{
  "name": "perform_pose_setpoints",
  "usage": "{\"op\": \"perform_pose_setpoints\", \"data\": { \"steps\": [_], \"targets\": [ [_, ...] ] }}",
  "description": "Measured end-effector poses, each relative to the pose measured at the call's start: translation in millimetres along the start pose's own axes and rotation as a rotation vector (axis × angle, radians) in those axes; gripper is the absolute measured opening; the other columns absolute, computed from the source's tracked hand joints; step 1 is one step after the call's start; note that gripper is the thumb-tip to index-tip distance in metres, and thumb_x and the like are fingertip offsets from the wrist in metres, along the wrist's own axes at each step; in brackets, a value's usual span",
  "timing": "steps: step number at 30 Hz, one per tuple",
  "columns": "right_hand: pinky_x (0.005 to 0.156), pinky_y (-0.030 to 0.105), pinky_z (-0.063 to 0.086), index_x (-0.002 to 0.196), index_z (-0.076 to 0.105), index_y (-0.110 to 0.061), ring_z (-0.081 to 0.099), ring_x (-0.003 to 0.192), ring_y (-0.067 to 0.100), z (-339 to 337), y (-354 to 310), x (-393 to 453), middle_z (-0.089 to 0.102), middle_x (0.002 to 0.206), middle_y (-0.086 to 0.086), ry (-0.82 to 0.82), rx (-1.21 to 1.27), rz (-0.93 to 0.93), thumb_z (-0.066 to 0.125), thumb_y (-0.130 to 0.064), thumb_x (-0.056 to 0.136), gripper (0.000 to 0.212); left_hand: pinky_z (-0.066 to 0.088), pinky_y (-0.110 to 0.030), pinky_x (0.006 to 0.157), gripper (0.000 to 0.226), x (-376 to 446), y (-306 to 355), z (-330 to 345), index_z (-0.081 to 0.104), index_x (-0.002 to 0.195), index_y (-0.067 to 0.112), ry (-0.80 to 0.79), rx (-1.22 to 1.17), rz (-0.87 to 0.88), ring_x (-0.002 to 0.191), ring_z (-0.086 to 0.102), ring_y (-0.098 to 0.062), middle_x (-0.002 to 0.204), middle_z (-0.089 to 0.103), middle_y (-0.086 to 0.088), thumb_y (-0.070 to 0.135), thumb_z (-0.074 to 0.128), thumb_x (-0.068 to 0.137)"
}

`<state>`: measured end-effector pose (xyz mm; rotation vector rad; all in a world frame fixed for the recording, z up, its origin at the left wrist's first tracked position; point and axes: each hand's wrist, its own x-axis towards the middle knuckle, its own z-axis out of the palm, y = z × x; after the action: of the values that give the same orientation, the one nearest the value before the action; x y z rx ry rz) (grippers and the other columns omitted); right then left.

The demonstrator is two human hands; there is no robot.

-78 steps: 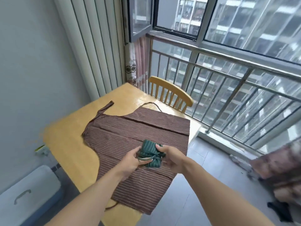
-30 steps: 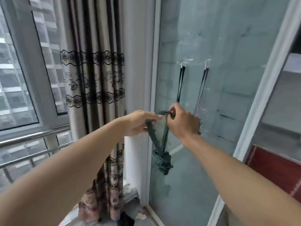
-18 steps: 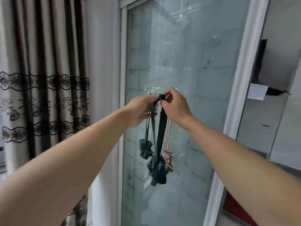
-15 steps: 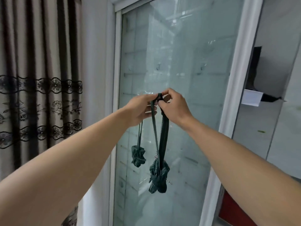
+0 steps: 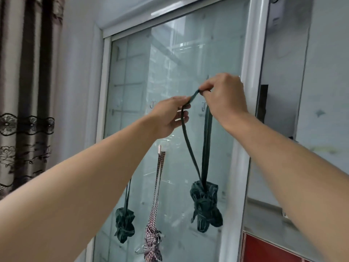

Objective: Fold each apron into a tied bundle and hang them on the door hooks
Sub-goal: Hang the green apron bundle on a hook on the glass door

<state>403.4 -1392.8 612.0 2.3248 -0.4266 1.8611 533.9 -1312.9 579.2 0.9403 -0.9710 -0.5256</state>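
A dark green apron bundle [image 5: 205,207] dangles from its strap loop [image 5: 188,144] in front of the glass door [image 5: 136,76]. My right hand [image 5: 224,97] pinches the top of the loop just above an upper hook [image 5: 203,106]. My left hand [image 5: 170,116] holds the same loop a little lower and to the left, near another bare upper hook [image 5: 152,104]. Lower on the glass hang a second green bundle [image 5: 124,225] and a red checked bundle [image 5: 153,244], the checked one from a white hook [image 5: 159,149].
A striped curtain with lace bands [image 5: 26,110] hangs at the left. The white door frame [image 5: 251,91] runs up the right side of the glass, with a red panel [image 5: 268,250] low at the right.
Both hands have lifted the green bundle's loop higher, from the lower hooks up to the level of the upper hooks, and my view has tilted upward.
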Motion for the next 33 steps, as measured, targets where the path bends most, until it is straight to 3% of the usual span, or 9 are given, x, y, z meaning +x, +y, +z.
{"op": "perform_pose_setpoints", "data": {
  "steps": [5,11,16,20,25,29,31,33],
  "targets": [
    [0.078,0.033,0.057,0.098,0.081,-0.012,0.068,0.083,0.027,-2,16,4,0.075,0.096,0.009,-0.162,-0.266,-0.047,0.059,0.001,0.091,0.026,0.059,-0.029,0.081,0.020,17,-22,6,0.071,0.114,0.012,-0.032,0.066,-0.038,0.079,0.068,-0.013,0.088,0.074,0.004,0.022,0.067,0.097],
    [0.078,0.037,0.058,0.100,0.081,-0.015,0.068,0.084,0.028,-5,16,3,0.076,0.096,0.006,-0.186,-0.311,-0.070,0.062,-0.013,0.094,0.020,0.055,-0.026,0.073,0.015,27,-34,14,0.069,0.112,0.013,0.024,0.047,-0.022,0.077,0.066,-0.013,0.095,0.071,0.001,0.017,0.065,0.098],
    [0.068,0.029,0.046,0.099,0.081,-0.019,0.067,0.085,0.029,-2,13,0,0.075,0.097,0.005,-0.286,-0.410,-0.097,0.062,-0.015,0.095,0.020,0.056,-0.026,0.071,0.015,32,-37,8,0.068,0.113,0.011,0.074,0.010,-0.021,0.070,0.065,-0.012,0.097,0.072,-0.001,0.013,0.064,0.098],
    [0.065,0.031,0.041,0.093,0.076,-0.020,0.064,0.080,0.029,-1,7,-2,0.070,0.097,0.003,-0.338,-0.544,-0.092,0.061,-0.014,0.092,0.016,0.056,-0.027,0.070,0.014,32,-35,6,0.069,0.111,0.009,0.105,0.064,-0.017,0.067,0.062,-0.013,0.094,0.071,-0.003,0.012,0.064,0.098],
    [0.052,0.029,0.027,0.069,0.055,-0.016,0.046,0.057,0.021,-7,-4,-2,0.055,0.070,0.003,-0.483,-0.682,-0.017,0.055,-0.011,0.089,0.020,0.050,-0.024,0.060,0.010,27,-38,5,0.071,0.102,0.011,0.054,0.275,0.002,0.065,0.057,-0.014,0.081,0.069,-0.001,0.018,0.065,0.098],
    [0.051,0.028,0.023,0.071,0.044,-0.018,0.043,0.058,0.020,-4,-8,0,0.048,0.074,0.002,-0.555,-0.746,0.018,0.055,-0.020,0.095,0.027,0.059,-0.024,0.060,0.014,21,-49,4,0.068,0.104,0.004,0.001,0.283,0.014,0.062,0.065,-0.014,0.084,0.069,-0.006,0.016,0.066,0.098],
    [0.051,0.027,0.023,0.071,0.044,-0.017,0.043,0.058,0.020,-1,-6,1,0.047,0.073,0.002,-0.547,-0.748,0.051,0.057,-0.019,0.094,0.026,0.062,-0.026,0.063,0.018,17,-50,3,0.068,0.103,0.004,0.003,0.291,0.041,0.066,0.069,-0.016,0.084,0.071,-0.006,0.020,0.069,0.096],
    [0.052,0.026,0.027,0.076,0.056,-0.014,0.046,0.058,0.022,1,-4,3,0.052,0.074,0.004,-0.474,-0.709,0.039,0.067,-0.014,0.088,0.016,0.062,-0.029,0.067,0.024,14,-51,-1,0.070,0.105,0.003,-0.001,0.308,0.078,0.075,0.073,-0.017,0.092,0.075,-0.007,0.024,0.070,0.095]
  ]
}}
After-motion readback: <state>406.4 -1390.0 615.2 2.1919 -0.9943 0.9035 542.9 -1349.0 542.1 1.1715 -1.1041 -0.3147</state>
